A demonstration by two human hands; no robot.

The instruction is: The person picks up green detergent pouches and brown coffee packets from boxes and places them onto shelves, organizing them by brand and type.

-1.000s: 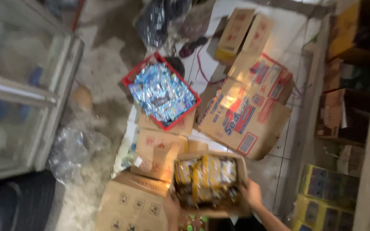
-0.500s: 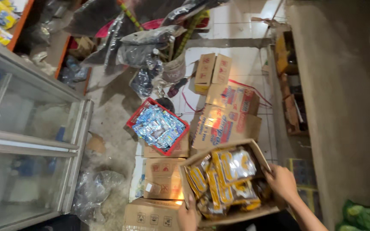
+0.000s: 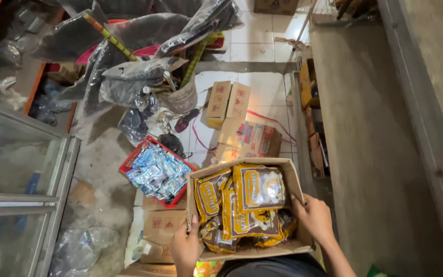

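Note:
I hold an open cardboard box (image 3: 295, 180) in front of me, low in the head view. Several yellow and brown snack packets (image 3: 252, 202) lie inside it. My left hand (image 3: 185, 247) grips the box's left wall, thumb over the rim. My right hand (image 3: 314, 218) grips the right wall, fingers curled over the edge. The box is lifted off the floor, level and close to my body.
A red basket of silvery blue packets (image 3: 156, 172) rests on stacked cartons (image 3: 162, 225) to the left. More cartons (image 3: 247, 138) lie on the tiled floor ahead. A glass display case (image 3: 16, 179) stands left, a grey counter (image 3: 375, 143) right, plastic-wrapped goods (image 3: 129, 66) behind.
The box has risen and come closer to me, now larger in view. My view has swung up toward the bundles and tiles ahead. Both hands keep their hold.

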